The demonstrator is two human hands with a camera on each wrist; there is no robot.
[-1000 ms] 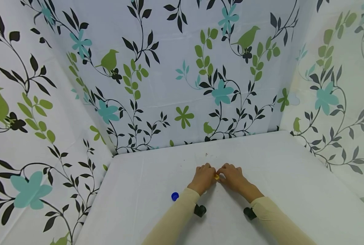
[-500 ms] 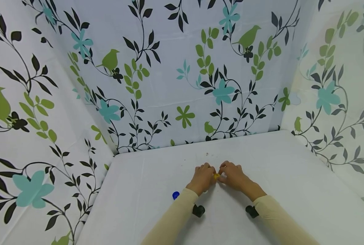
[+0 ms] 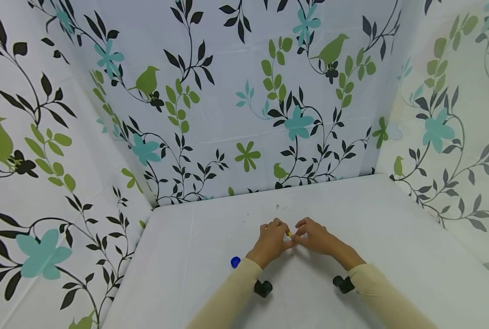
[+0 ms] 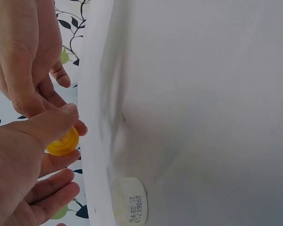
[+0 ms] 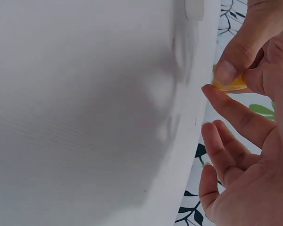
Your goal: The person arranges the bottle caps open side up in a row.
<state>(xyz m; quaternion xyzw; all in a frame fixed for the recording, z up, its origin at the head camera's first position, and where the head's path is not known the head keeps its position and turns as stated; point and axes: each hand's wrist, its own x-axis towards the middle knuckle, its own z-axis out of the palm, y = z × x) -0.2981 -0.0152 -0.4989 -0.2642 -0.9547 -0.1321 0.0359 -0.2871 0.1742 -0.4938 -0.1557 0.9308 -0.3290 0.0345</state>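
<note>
A small round yellow bottle cap [image 4: 63, 143] is up between my two hands, above the white table [image 3: 211, 233]. My left hand [image 3: 272, 240] pinches it, the thumb laid over its face and the fingers behind. My right hand [image 3: 316, 236] meets it from the other side; in the right wrist view its thumb and index finger [image 5: 240, 115] are at the cap's two ends, the other fingers loosely bent. Below the hands a white cap with a printed date [image 4: 132, 202] lies on the table, hidden behind the left hand in the head view.
A blue cap [image 3: 235, 262] lies on the table left of the left forearm. Black wrist cameras [image 3: 263, 289] hang under both wrists. Patterned cloth [image 3: 228, 114] with leaves and birds walls in the table at the back and both sides.
The left hand has turned, bringing its thumb out toward the right hand. Half a second ago a whitish thing showed at the right fingertips; it no longer shows there. Both wrists moved slightly apart.
</note>
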